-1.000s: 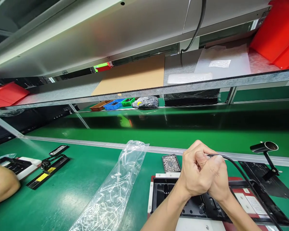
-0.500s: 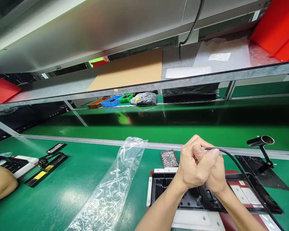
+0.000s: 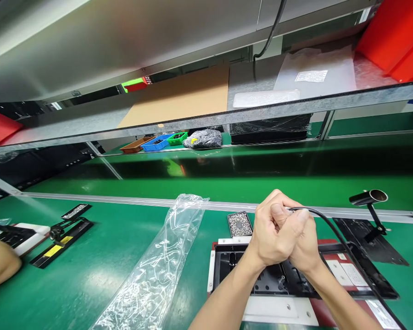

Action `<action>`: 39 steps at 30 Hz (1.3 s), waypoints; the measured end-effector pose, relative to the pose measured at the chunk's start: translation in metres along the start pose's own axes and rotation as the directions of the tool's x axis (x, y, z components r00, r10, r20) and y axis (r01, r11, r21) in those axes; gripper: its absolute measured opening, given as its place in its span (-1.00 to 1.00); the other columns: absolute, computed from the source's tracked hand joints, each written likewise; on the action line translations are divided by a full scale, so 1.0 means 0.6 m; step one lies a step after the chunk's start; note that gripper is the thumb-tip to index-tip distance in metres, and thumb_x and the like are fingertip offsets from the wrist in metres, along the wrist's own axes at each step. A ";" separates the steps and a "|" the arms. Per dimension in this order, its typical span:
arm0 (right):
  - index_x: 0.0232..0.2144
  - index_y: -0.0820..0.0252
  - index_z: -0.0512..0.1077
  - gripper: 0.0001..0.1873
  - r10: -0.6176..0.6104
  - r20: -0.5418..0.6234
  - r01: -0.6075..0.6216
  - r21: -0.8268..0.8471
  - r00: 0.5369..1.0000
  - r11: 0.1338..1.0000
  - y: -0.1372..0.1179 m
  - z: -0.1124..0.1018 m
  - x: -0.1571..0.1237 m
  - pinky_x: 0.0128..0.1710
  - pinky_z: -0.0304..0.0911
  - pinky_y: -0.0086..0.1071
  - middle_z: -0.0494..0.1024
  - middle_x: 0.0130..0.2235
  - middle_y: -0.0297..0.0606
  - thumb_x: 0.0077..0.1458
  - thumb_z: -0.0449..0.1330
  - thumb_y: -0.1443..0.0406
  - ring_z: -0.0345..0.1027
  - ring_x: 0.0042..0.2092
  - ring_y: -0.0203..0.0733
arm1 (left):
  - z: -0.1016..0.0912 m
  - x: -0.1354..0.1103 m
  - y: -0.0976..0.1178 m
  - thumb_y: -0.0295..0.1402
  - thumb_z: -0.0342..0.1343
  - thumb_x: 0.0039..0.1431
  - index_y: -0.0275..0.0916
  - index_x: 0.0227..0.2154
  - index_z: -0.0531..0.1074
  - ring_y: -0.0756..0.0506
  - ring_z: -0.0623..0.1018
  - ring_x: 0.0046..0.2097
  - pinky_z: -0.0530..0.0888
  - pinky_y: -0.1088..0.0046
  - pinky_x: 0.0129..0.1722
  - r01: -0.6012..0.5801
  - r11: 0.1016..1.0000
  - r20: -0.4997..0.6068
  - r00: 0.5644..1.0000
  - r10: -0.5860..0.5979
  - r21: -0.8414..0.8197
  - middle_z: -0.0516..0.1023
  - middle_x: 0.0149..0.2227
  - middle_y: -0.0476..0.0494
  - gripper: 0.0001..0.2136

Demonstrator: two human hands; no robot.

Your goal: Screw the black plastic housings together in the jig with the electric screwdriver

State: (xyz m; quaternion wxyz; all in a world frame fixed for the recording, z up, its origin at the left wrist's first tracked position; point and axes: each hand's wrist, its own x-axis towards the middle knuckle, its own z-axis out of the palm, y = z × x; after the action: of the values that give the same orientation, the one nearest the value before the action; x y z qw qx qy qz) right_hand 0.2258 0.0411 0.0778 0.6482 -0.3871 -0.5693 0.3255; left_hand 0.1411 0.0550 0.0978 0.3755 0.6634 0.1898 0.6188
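My left hand (image 3: 271, 231) and my right hand (image 3: 304, 243) are pressed together, fingers closed, above a black plastic housing (image 3: 223, 263). A black cable (image 3: 333, 229) comes out between my thumbs and runs down to the lower right. Its end is hidden inside my grip. The housing lies open in a red and white fixture (image 3: 271, 308), and my wrists cover part of its inside. Just behind the fixture is a small black tray of screws (image 3: 240, 224).
A clear plastic bag (image 3: 158, 261) lies left of the fixture. On the right a black tube on a bracket (image 3: 369, 197) rises from a dark plate (image 3: 354, 238). Another person's arm (image 3: 2, 263) reaches in at the left. A metal shelf (image 3: 192, 120) crosses above the bench.
My hands stay clasped around the cable in nearly the same pose. The whole view has shifted slightly, so everything sits a little further left and higher.
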 end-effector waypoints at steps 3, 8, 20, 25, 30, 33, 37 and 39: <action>-0.61 0.20 0.25 -0.39 -0.005 0.001 0.005 0.009 1.000 1.000 -0.002 0.001 0.000 -0.60 0.02 -0.47 0.20 -0.54 -0.36 0.24 0.38 -0.02 0.03 -0.49 -0.36 | 0.000 0.001 0.000 -0.07 0.21 0.41 -0.26 -0.35 0.51 -0.07 0.52 -0.28 0.45 0.35 -0.23 -0.002 1.000 0.002 1.000 0.001 0.005 0.55 -0.33 -0.11 -0.66; -0.61 0.18 0.21 -0.38 -0.014 0.005 0.014 0.009 1.000 1.000 -0.005 0.002 0.000 -0.59 -0.02 -0.47 0.15 -0.54 -0.38 0.25 0.37 -0.01 -0.02 -0.48 -0.36 | 0.000 0.002 0.001 0.00 0.18 0.40 -0.25 -0.35 0.50 -0.08 0.53 -0.28 0.46 0.34 -0.24 0.016 1.000 0.007 1.000 -0.016 0.027 0.55 -0.33 -0.12 -0.61; -0.60 0.17 0.18 -0.40 -0.045 0.017 0.044 0.019 0.999 0.999 0.004 0.001 0.001 -0.57 0.02 -0.48 0.13 -0.55 -0.40 0.29 0.36 0.05 -0.03 -0.48 -0.37 | -0.001 -0.001 -0.007 -0.09 0.23 0.39 -0.28 -0.33 0.53 -0.07 0.52 -0.28 0.45 0.36 -0.24 0.011 1.000 0.004 1.000 -0.011 -0.015 0.53 -0.32 -0.12 -0.68; -0.57 0.17 0.21 -0.44 -0.060 0.017 0.060 0.022 0.998 0.998 0.001 0.000 0.001 -0.57 0.04 -0.48 0.16 -0.53 -0.40 0.30 0.35 0.07 0.01 -0.48 -0.37 | -0.001 -0.001 -0.007 -0.14 0.26 0.37 -0.28 -0.33 0.53 -0.07 0.51 -0.28 0.43 0.36 -0.23 0.007 0.999 0.002 1.000 -0.007 -0.033 0.53 -0.32 -0.11 -0.72; -0.60 0.18 0.17 -0.39 -0.088 0.035 0.087 0.016 0.996 0.996 -0.006 0.003 0.004 -0.57 -0.01 -0.47 0.12 -0.55 -0.42 0.32 0.33 0.04 -0.06 -0.50 -0.39 | -0.001 -0.001 -0.007 -0.18 0.30 0.34 -0.29 -0.33 0.53 -0.07 0.51 -0.26 0.43 0.36 -0.22 0.011 0.999 0.006 1.000 -0.010 -0.041 0.53 -0.31 -0.10 -0.74; -0.61 0.17 0.15 -0.36 -0.099 0.036 0.099 0.011 0.994 0.995 -0.008 0.004 0.005 -0.59 -0.07 -0.47 0.08 -0.57 -0.43 0.32 0.32 0.01 -0.11 -0.51 -0.39 | -0.001 0.000 -0.007 -0.20 0.27 0.36 -0.29 -0.34 0.52 -0.05 0.50 -0.27 0.42 0.39 -0.23 -0.010 0.999 0.002 1.000 0.010 -0.045 0.53 -0.32 -0.09 -0.75; -0.61 0.16 0.15 -0.36 -0.094 0.042 0.093 0.011 0.995 0.996 -0.007 0.004 0.003 -0.62 -0.13 -0.47 0.08 -0.57 -0.43 0.33 0.31 -0.01 -0.11 -0.51 -0.39 | 0.000 0.002 -0.006 -0.22 0.28 0.36 -0.28 -0.35 0.51 -0.03 0.49 -0.28 0.42 0.40 -0.24 -0.018 0.999 -0.001 1.000 0.018 -0.051 0.53 -0.33 -0.08 -0.76; -0.60 0.17 0.16 -0.37 -0.090 0.047 0.089 0.013 0.995 0.996 -0.005 0.003 0.002 -0.62 -0.13 -0.47 0.09 -0.56 -0.43 0.33 0.31 0.00 -0.10 -0.51 -0.39 | 0.000 0.002 -0.005 -0.21 0.27 0.36 -0.28 -0.35 0.50 -0.03 0.49 -0.29 0.41 0.40 -0.24 -0.013 0.999 0.000 1.000 0.013 -0.050 0.53 -0.34 -0.08 -0.76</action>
State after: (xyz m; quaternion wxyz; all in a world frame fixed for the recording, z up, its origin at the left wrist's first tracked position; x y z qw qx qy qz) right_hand 0.2242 0.0411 0.0813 0.6507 -0.3498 -0.5993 0.3083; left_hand 0.1419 0.0579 0.0963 0.3880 0.6552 0.1698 0.6256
